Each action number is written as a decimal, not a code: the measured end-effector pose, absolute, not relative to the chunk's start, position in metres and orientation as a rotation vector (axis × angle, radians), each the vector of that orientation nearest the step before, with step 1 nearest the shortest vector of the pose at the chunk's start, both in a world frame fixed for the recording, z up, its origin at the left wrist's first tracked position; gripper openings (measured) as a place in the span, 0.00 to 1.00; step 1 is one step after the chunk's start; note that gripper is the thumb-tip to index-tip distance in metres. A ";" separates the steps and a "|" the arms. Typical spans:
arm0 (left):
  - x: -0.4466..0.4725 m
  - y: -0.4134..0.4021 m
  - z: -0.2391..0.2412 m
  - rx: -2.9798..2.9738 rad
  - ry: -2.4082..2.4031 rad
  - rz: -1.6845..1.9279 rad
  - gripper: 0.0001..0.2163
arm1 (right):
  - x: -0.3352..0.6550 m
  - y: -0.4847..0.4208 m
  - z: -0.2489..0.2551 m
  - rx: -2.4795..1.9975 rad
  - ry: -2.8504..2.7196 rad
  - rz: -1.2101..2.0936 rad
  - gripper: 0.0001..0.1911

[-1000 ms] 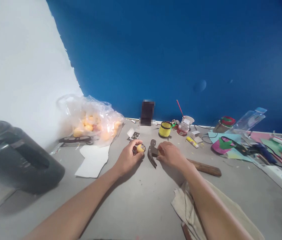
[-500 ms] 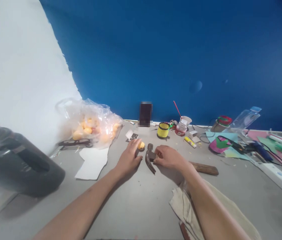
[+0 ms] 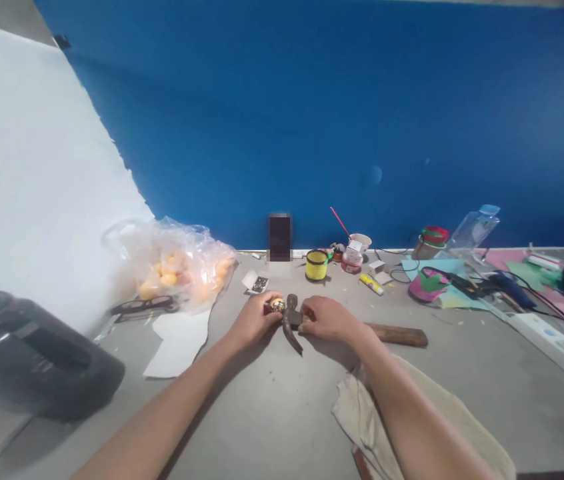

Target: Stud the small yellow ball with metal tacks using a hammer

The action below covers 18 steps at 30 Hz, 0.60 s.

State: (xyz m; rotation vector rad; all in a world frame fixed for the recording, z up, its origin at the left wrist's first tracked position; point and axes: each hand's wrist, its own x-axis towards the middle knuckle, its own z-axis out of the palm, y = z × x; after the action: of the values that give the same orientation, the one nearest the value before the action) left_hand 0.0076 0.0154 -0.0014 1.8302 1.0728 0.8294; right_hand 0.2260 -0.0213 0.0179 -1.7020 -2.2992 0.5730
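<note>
My left hand [image 3: 253, 321] is closed around a small round yellow ball [image 3: 277, 305], whose upper face shows shiny metallic spots. Beside it lies a claw hammer [image 3: 397, 334] with a wooden handle, its head to the left and its claw curving toward me. The fingers of my right hand [image 3: 326, 316] are wrapped round the handle close to the head. The ball and the hammer head are very close; whether they touch I cannot tell. Just beyond my left hand stands a small open white box [image 3: 257, 283] with shiny little pieces inside.
To the left are a plastic bag of orange fruit [image 3: 167, 267], glasses [image 3: 145, 305], white paper [image 3: 177, 343] and a large dark bottle [image 3: 32, 353]. Behind stand a phone [image 3: 280, 237] and a yellow pot [image 3: 317, 265]. A cloth [image 3: 367, 413] lies under my right forearm; a power strip [image 3: 552, 340] is rightward.
My left hand has turned the ball so its shiny spotted side now faces up, and its fingers close round it. The hammer stays in my right hand. The view has shifted slightly.
</note>
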 end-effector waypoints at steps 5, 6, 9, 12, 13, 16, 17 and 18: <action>0.000 0.009 0.005 1.067 0.924 0.852 0.21 | 0.226 -0.020 0.017 -1.689 -2.299 0.585 0.10; -0.001 0.008 0.004 0.985 0.871 0.877 0.20 | 0.226 -0.020 0.016 -1.691 -2.294 0.590 0.10; -0.002 0.006 -0.004 0.814 0.720 0.930 0.13 | 0.226 -0.020 0.016 -1.704 -2.281 0.607 0.10; -0.002 0.006 -0.011 0.712 0.632 0.898 0.10 | 0.225 -0.021 0.018 -1.704 -2.284 0.614 0.09; -0.003 0.006 -0.012 0.688 0.621 0.880 0.10 | 0.225 -0.021 0.018 -1.705 -2.284 0.612 0.08; -0.005 0.009 -0.013 0.648 0.603 0.859 0.09 | 0.224 -0.022 0.018 -1.704 -2.292 0.596 0.07; -0.005 0.010 -0.012 0.645 0.599 0.859 0.09 | 0.225 -0.022 0.018 -1.703 -2.295 0.594 0.07; -0.006 0.010 -0.012 0.643 0.598 0.863 0.08 | 0.225 -0.022 0.018 -1.700 -2.294 0.595 0.07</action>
State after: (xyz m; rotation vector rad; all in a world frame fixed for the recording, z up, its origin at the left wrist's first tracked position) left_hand -0.0057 0.0103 -0.0122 0.6431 0.5976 0.8631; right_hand 0.2255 -0.0219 0.0176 -1.7001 -2.2940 0.5955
